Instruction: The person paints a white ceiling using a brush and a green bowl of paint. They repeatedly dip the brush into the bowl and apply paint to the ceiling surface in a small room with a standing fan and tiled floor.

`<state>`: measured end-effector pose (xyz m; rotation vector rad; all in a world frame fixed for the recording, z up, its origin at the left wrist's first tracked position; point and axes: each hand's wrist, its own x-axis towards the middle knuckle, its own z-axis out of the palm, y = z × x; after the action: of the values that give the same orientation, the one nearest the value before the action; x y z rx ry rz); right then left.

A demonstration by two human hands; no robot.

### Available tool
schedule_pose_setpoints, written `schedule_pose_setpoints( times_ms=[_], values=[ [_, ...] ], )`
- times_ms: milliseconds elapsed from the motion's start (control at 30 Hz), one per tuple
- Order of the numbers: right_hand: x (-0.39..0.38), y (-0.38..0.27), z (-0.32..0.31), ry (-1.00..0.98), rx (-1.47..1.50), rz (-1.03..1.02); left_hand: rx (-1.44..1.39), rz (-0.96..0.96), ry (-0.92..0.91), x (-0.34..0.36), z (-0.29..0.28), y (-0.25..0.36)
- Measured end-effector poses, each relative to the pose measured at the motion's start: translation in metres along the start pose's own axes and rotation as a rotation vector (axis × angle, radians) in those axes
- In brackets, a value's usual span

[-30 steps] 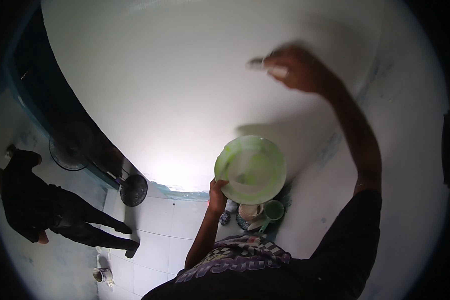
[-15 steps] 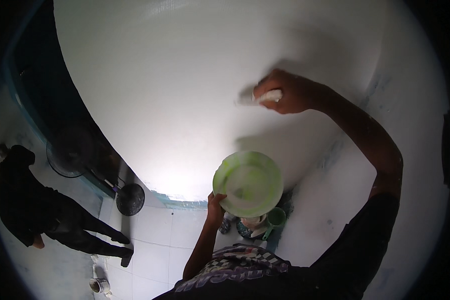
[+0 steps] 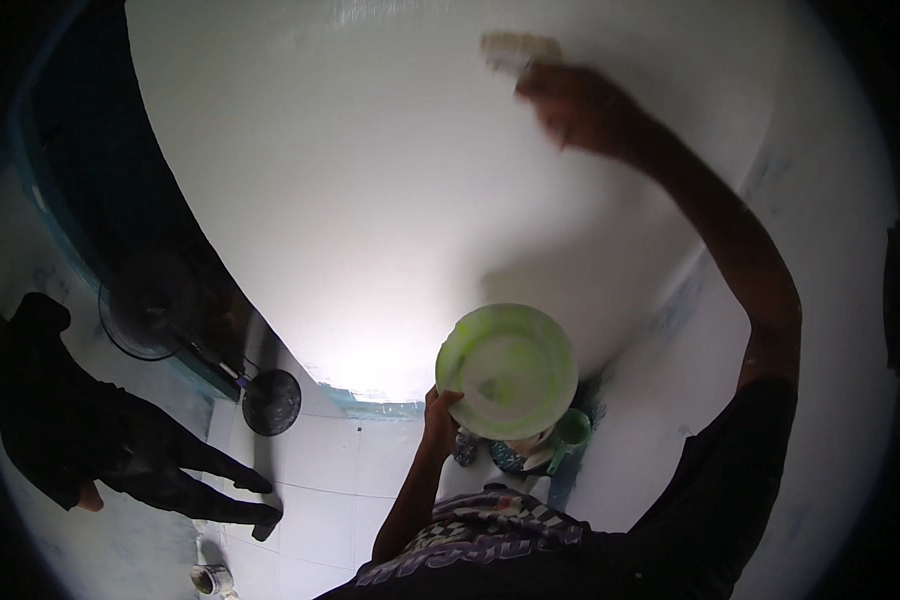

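Observation:
My left hand [image 3: 440, 425] grips the near left edge of a round green plastic plate or shallow bowl [image 3: 505, 370], smeared with white. My right hand [image 3: 580, 105] is raised high at the white wall [image 3: 370, 180], closed on a pale paint brush [image 3: 520, 50] at the wall's surface; the hand and brush are motion-blurred, and whether the bristles touch is unclear. A green jug [image 3: 570, 430] and a pale container are partly hidden below the plate.
At the left a person in dark clothing [image 3: 110, 430] stands by another wall. A standing fan [image 3: 150, 305] with a round base [image 3: 270, 402] is in a dark opening's edge. A small bucket [image 3: 210, 578] sits on the white tiled floor [image 3: 320, 500]. Another wall [image 3: 820, 300] rises at the right.
My right hand moved down, then swept up with the brush to higher on the wall than before. The plate in my left hand sits slightly lower in view than a second ago.

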<state>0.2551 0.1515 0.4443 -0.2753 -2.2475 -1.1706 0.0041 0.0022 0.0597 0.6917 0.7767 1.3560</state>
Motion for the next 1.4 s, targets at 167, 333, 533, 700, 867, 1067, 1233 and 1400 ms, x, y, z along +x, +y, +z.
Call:
schedule_pose_setpoints(
  times_ms=[167, 333, 533, 700, 867, 1067, 1233, 1400],
  values=[
    [0.010, -0.066, 0.008, -0.595, 0.519, 0.365, 0.032, 0.004, 0.053, -0.010, 0.000, 0.010],
    [0.004, 0.023, 0.014, 0.037, 0.192, 0.221, 0.041, 0.017, 0.069, 0.000, -0.016, -0.005],
    [0.012, 0.073, -0.020, 0.382, -0.188, 0.090, 0.049, 0.027, 0.100, 0.001, -0.013, -0.011],
    [-0.016, -0.019, 0.049, 0.077, 0.158, -0.076, 0.026, 0.026, 0.113, -0.003, -0.001, -0.003],
    [-0.001, -0.052, 0.036, -0.438, 0.526, 0.227, 0.048, 0.036, 0.101, -0.008, -0.004, 0.004],
    [0.053, 0.032, -0.042, 0.305, 0.103, 0.035, 0.052, 0.050, 0.083, -0.006, -0.002, 0.004],
    [0.069, 0.021, -0.027, -0.061, -0.104, 0.329, 0.050, 0.056, 0.097, -0.007, -0.003, 0.001],
    [0.029, -0.074, 0.016, -0.372, 0.403, 0.037, 0.021, 0.053, 0.057, -0.005, 0.006, -0.003]
  ],
)
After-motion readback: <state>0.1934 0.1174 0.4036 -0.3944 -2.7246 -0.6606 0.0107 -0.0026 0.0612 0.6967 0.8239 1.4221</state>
